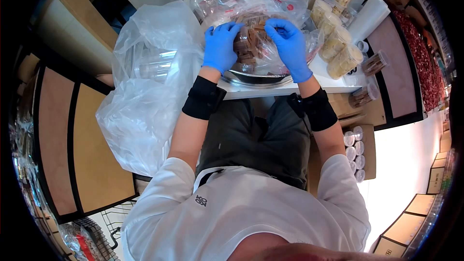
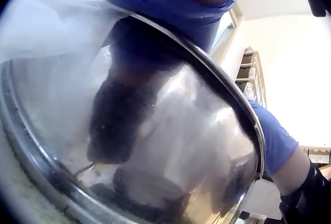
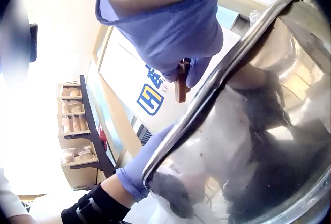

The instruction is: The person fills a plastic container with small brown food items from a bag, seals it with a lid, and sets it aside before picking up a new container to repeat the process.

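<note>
Head view shows me the left hand [image 1: 221, 47] with fingers curled round a brown stack [image 1: 243, 44] above the bowl [image 1: 256, 80], while the right hand [image 1: 291, 48] pinches one brown piece [image 3: 181, 83]

Snack shop packing counter [image 1: 263, 90]: filled clear jars [image 1: 338, 43], packet-stocked shelves [image 3: 77, 131], stacked boxes [image 1: 425, 203].

Straight ahead, a loose heap of brown rectangular bars [image 1: 247, 43], piled in a round steel bowl [image 1: 256, 80] at the near edge of a white table [image 1: 333, 86]. Left hand [image 1: 220, 48] curled over the heap. One small brown bar [image 3: 181, 82] upright above the bowl's rim, pinched by the right hand [image 1: 290, 48].
</note>
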`<state>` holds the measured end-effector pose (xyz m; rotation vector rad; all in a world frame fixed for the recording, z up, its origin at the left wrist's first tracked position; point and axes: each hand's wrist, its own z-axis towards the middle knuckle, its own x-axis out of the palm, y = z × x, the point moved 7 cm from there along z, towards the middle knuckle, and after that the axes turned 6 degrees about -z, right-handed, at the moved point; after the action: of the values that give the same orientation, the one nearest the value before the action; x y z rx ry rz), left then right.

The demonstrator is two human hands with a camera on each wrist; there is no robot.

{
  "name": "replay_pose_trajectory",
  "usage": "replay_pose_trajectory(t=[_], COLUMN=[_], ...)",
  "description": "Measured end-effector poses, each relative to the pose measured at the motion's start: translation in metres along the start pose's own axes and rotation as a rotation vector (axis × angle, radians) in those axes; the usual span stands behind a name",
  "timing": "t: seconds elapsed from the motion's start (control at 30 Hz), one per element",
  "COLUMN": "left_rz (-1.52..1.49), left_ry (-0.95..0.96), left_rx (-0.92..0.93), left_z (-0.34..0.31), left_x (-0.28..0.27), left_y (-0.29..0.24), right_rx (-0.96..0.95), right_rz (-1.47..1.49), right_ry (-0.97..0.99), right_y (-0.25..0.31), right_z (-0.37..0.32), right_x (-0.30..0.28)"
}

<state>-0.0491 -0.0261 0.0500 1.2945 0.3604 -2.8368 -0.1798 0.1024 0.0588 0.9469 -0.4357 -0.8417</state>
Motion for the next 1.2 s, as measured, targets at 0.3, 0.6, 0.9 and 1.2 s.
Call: replay_pose_trajectory(t=[0.3, 0.6, 0.9, 1.2], left_rz=[-0.153, -0.266, -0.29, -0.308], left_ry=[-0.081, -0.059, -0.068, -0.016], left_rx=[-0.127, 0.008, 0.013, -0.024], left_z=[-0.002, 0.003, 0.004, 0.004], left_x=[-0.004, -0.004, -0.008, -0.001], left_y=[0.012, 0.002, -0.001, 0.002], right_rx=[-0.033, -0.093, -0.102, -0.132], right_rz=[0.004, -0.086, -0.16, -0.218], right_ry=[0.087, 0.0, 0.015, 0.13], right_y=[0.003, 0.001, 0.006, 0.02], right_z=[-0.011, -0.007, -0.012, -0.02], right_x=[0.013, 0.009, 0.015, 0.024])
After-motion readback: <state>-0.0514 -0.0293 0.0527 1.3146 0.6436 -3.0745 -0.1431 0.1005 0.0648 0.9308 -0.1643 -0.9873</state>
